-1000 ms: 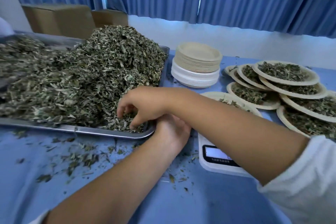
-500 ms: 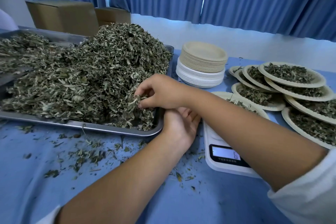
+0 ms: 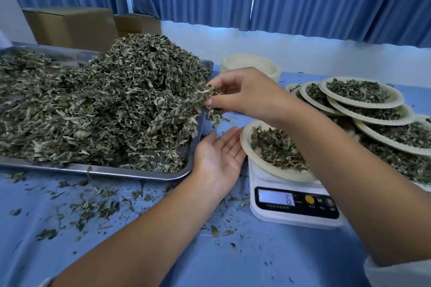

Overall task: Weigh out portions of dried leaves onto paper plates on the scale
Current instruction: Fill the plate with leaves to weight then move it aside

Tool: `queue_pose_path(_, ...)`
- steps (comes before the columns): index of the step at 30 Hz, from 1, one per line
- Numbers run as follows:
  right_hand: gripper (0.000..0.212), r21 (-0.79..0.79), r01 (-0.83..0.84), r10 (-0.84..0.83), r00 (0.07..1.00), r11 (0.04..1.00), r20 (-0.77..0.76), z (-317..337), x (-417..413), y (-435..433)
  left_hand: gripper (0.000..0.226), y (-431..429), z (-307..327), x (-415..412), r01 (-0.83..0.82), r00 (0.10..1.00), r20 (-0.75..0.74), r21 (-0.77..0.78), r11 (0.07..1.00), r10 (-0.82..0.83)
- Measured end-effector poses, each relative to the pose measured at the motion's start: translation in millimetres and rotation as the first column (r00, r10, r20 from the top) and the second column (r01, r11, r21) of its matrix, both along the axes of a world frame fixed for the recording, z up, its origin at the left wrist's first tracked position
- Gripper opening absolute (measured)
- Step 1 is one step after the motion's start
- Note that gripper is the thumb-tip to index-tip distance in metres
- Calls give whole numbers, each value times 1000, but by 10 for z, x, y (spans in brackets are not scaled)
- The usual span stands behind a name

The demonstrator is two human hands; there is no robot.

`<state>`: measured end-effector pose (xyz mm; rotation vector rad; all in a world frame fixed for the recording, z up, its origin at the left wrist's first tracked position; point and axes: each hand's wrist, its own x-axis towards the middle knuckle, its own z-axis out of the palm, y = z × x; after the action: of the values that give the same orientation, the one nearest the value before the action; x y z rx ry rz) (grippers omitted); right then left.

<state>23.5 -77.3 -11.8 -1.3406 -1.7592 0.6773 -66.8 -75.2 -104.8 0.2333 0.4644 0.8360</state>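
Observation:
A big heap of dried leaves (image 3: pixel 112 109) fills a metal tray (image 3: pixel 98 169) on the left. My right hand (image 3: pixel 242 93) pinches a clump of leaves (image 3: pixel 207 102) above the tray's right edge. Below it my left hand (image 3: pixel 219 158) lies palm up with straight fingers, holding nothing. A white scale (image 3: pixel 291 205) stands to the right with a paper plate (image 3: pixel 247 144) on it that carries some leaves. My right forearm covers part of that plate.
Several filled paper plates (image 3: pixel 359 93) overlap at the right. A stack of empty plates (image 3: pixel 249 65) sits behind my right hand. Loose leaf bits (image 3: pixel 93 207) litter the blue tablecloth. Cardboard boxes (image 3: pixel 72 25) stand behind the tray, before blue curtains.
My right hand has lifted a clump of leaves out of the tray corner and moved up and to the right. My left hand, hidden under it before, now shows palm up.

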Motion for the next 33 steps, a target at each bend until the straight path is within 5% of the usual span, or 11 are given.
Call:
queue_pose_path(8, 14, -23, 148, -149, 984, 989, -102, 40, 591, -362, 49, 20, -30, 12, 4, 998, -59, 9, 1000, -4)
queue_pose_path(16, 24, -135, 297, -259, 935, 945, 244, 205, 1103, -591, 48, 16, -64, -2, 5, 991, -137, 82, 997, 6)
queue_pose_path(22, 17, -202, 288, -153, 851, 936, 503, 177, 1121, -564, 48, -16, -53, 10, 0, 989, -150, 105, 994, 15)
queue_pose_path(33, 24, -266, 289, -93, 818, 920, 567, 163, 1053, -603, 48, -38, -24, -3, 2, 989, -147, 114, 993, 15)
